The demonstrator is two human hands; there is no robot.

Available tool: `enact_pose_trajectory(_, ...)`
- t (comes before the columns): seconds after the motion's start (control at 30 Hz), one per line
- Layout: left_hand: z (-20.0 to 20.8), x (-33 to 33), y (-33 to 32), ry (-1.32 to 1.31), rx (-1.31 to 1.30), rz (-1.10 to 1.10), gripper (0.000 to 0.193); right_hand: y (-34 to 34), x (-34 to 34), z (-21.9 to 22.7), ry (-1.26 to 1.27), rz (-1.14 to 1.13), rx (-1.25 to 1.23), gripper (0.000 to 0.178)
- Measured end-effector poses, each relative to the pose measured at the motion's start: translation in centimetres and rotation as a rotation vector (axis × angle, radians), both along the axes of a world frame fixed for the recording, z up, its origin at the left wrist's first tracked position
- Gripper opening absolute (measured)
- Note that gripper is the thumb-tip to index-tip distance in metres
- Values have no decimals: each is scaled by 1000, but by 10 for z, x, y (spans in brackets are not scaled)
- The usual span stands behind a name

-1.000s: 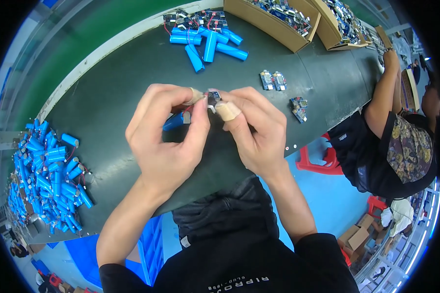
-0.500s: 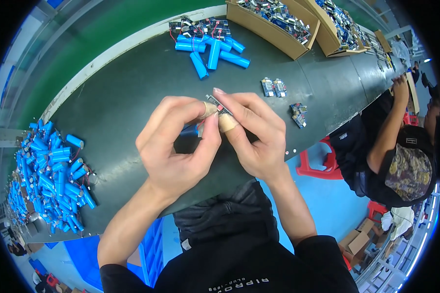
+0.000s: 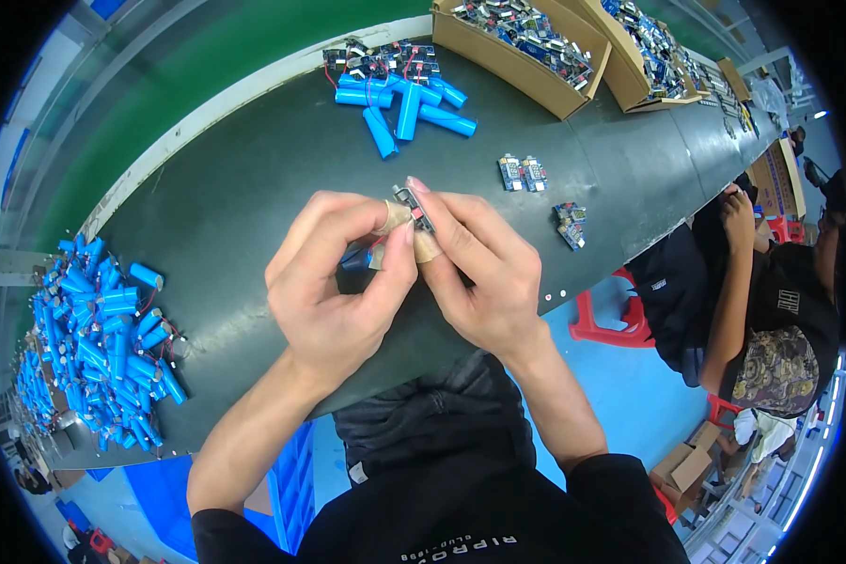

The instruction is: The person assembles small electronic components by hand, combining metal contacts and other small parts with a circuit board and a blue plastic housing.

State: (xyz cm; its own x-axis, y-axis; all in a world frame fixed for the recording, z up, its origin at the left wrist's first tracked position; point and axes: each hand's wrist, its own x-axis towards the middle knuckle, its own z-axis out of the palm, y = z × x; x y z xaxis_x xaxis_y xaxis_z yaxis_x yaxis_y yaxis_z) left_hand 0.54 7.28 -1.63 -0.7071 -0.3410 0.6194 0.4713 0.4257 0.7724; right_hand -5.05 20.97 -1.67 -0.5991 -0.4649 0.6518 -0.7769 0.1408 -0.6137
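My right hand (image 3: 487, 268) pinches a small circuit board (image 3: 406, 199) between thumb and forefinger, tilted above the bench. My left hand (image 3: 334, 273) is closed at the board's near side, thumb and forefinger pressed on the end of a battery lead by a red and white connector (image 3: 417, 215). Tan tape wraps fingertips on both hands. Below the left fingers shows a blue cylindrical battery (image 3: 355, 259), mostly hidden by that hand. Whether the plug sits inside the board's socket cannot be made out.
Loose blue batteries (image 3: 113, 329) with wires are heaped at left. Batteries joined to boards (image 3: 409, 108) lie at the far side. Several boards (image 3: 534, 174) rest to the right, near a cardboard box (image 3: 498, 52) full of boards. A co-worker (image 3: 738, 282) sits at right, beside a red stool (image 3: 616, 315).
Both my hands, with the board, have shifted slightly left, and the board is turned steeper. At right, the co-worker's arm has lowered toward the bench edge.
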Motion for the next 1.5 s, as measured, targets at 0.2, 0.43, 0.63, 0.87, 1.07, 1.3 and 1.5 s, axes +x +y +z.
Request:
enact_pose_trajectory(0.2, 1, 0, 3, -6, 82, -45, 20, 2, 2, -1, 53, -58, -39, 35)
enact_pose_trajectory(0.43, 3, 0, 4, -18, 79, -54, 18, 4, 2, 0, 31, -43, -42, 34)
enact_pose_trajectory(0.63, 2, 1, 1, -26, 62, -49, 19, 2, 5, 2, -12, -44, -26, 34)
enact_pose_trajectory(0.87, 11, -6, -17, 90, -23, 80, 26, -3, -23, 37, -129, 18, -47, 33)
enact_pose_trajectory(1.07, 5, -12, -16, -104, 196, 125, 10, -32, -99, 50, -159, -125, 124, 32)
enact_pose_trajectory(1.3, 1, -12, -21, -185, 190, 118, 7, -8, -59, 43, -206, -203, 130, 34)
enact_pose_trajectory(1.5, 24, -10, -40, -81, -48, 221, 13, 3, 11, 17, -544, -120, 291, 22)
